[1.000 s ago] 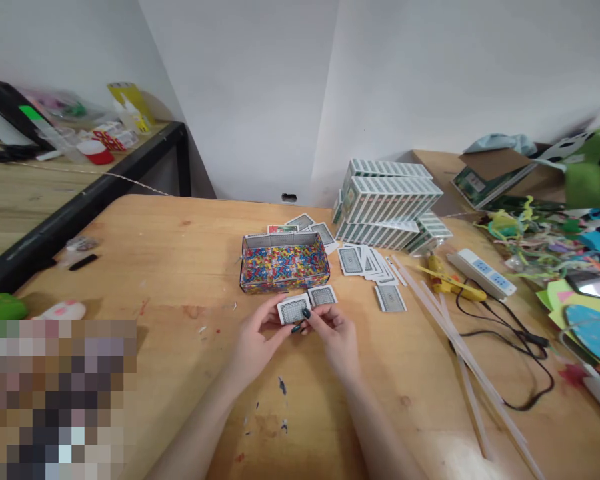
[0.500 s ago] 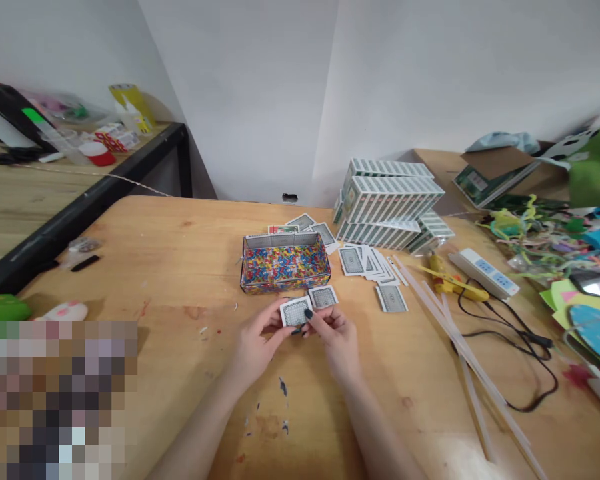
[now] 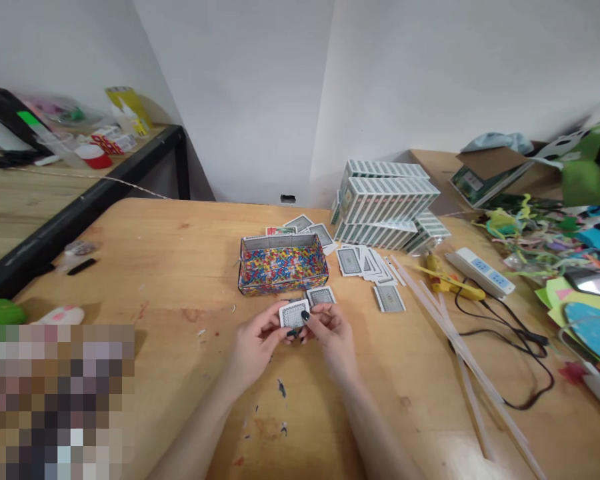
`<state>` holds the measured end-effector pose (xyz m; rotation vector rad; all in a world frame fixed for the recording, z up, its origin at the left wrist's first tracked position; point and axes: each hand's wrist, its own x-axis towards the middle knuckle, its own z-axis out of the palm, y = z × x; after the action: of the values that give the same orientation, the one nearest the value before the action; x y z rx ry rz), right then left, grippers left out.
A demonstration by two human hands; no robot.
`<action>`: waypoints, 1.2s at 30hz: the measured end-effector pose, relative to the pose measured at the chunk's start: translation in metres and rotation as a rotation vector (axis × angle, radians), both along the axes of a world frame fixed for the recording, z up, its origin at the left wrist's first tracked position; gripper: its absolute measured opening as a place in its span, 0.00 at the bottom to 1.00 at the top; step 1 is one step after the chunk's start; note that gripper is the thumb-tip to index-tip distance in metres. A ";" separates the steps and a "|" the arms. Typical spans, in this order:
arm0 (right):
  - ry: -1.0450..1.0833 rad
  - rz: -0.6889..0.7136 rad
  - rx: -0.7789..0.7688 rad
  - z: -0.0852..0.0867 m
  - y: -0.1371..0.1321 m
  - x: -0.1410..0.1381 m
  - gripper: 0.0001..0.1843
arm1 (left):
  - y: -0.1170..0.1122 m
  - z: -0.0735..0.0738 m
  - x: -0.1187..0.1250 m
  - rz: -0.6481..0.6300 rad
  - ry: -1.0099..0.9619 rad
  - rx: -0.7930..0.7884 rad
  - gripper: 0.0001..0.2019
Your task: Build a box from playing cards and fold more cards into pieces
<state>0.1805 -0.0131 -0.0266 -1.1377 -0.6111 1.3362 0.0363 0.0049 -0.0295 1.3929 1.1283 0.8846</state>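
Hardly anything moving since the earlier frame: view swaying slightly, both hands keeping nearly the same place, box and loose cards staying put. Left hand (image 3: 254, 341) grasping a patterned card (image 3: 293, 315) at its left side and lower edge, thumb lying near the bottom. Right hand (image 3: 337, 340) pinching the same card at its right side, dark-nailed thumb pressing on the face. Whether one card or several layers, cannot tell. Card sitting between the hands, above the counter (image 3: 180, 373), on the near side of an open, multicoloured box (image 3: 283, 288).

Another card (image 3: 321, 295) lying just beyond the right hand, beside the box's near right corner. Spread cards (image 3: 350, 261) lying right of the box; a lone card (image 3: 389, 299) resting nearer. Striped cartons (image 3: 390, 200) standing stacked behind. Translucent sticks (image 3: 460, 347) lying farther right, near a yellow glue gun (image 3: 455, 287).
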 end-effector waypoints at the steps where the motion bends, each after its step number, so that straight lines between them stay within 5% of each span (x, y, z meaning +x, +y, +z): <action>1: 0.000 0.016 0.004 0.000 0.000 0.001 0.16 | 0.000 0.000 0.000 -0.011 -0.003 -0.012 0.19; 7: -0.140 0.092 0.003 -0.003 0.001 0.004 0.14 | -0.001 0.000 -0.002 -0.086 -0.031 -0.094 0.20; 36: -0.142 0.182 0.022 -0.004 0.000 0.003 0.14 | -0.003 0.009 -0.001 -0.089 0.004 -0.097 0.17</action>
<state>0.1839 -0.0135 -0.0302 -1.1882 -0.8473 1.4065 0.0356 0.0014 -0.0208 1.3550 1.0897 0.7549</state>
